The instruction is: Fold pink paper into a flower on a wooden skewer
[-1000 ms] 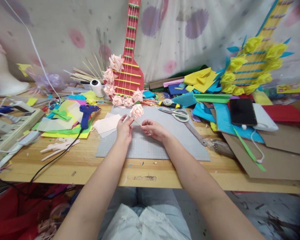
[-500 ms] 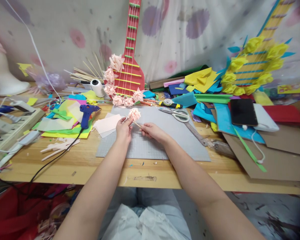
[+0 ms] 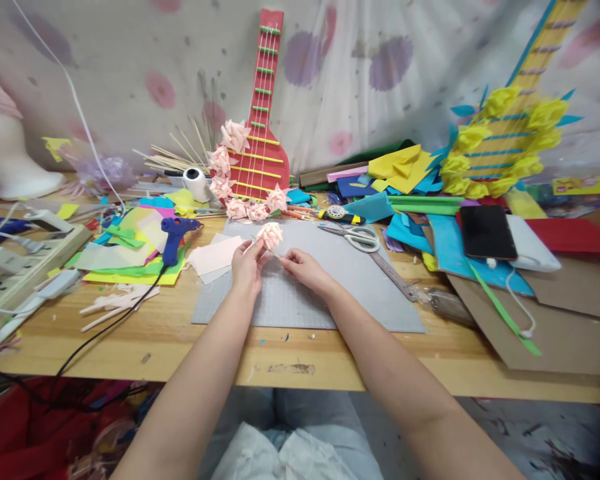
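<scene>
A pale pink paper rose point(image 3: 270, 236) is held above the grey cutting mat point(image 3: 300, 308). My left hand point(image 3: 248, 268) is closed around its base, thumb and fingers pinched together. A thin stick point(image 3: 277, 256) runs from beneath the bloom toward my right hand point(image 3: 303, 267), whose fingertips pinch its near end. Sheets of pale pink paper point(image 3: 215, 256) lie just left of my left hand. Behind the rose stands a red paper lute point(image 3: 263, 157) with white strings, yellow and green bars and several matching pink roses along its lower edge.
On the left, a blue glue gun point(image 3: 175, 239) rests on coloured paper, its black cord crossing the table. Scissors point(image 3: 363, 239) and a metal ruler point(image 3: 393, 272) lie on the mat's right. A phone point(image 3: 487, 232) lies farther right, near a yellow-flowered instrument point(image 3: 500, 153).
The view has tilted up slightly, showing the top of the red lute's neck. Both hands keep their hold on the rose and stick, and less of the stick shows between them.
</scene>
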The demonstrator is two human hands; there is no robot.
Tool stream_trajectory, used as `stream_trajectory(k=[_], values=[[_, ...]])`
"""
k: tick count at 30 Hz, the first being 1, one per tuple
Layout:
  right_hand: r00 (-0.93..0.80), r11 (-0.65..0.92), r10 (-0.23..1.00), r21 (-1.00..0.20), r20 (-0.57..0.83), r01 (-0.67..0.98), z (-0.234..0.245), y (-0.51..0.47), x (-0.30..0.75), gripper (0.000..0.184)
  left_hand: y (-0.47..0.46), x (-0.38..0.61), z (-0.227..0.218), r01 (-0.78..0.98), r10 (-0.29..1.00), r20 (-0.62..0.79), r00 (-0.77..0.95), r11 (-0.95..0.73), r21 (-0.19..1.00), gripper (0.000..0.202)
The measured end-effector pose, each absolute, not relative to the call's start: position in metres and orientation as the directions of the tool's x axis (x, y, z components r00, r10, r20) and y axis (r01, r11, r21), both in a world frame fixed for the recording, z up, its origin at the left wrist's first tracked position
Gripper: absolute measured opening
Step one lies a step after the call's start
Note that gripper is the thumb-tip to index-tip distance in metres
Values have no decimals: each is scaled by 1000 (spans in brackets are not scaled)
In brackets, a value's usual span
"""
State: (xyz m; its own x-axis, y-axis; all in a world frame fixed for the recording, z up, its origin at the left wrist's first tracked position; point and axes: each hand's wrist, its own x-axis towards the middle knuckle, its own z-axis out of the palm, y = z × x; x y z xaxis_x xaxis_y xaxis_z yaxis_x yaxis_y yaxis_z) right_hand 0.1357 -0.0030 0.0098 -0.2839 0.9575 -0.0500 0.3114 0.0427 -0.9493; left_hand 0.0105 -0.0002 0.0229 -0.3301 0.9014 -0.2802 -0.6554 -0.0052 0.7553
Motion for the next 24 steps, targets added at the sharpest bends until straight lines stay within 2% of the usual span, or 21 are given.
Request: stream_trajectory(k=[6, 13, 24], values=[[-283, -3, 955, -959, -86, 283, 9, -2, 137, 19, 0, 10, 23, -662, 897, -298, -326, 9, 750, 28], [-330, 25, 940, -943, -91, 331, 8, -1, 137, 21, 0, 10, 24, -629, 869, -323, -374, 18, 777, 38], [-276, 207, 956, -889, 96, 409, 4, -2, 133, 20, 0, 11, 27, -628, 843, -325, -429, -20, 778, 38]])
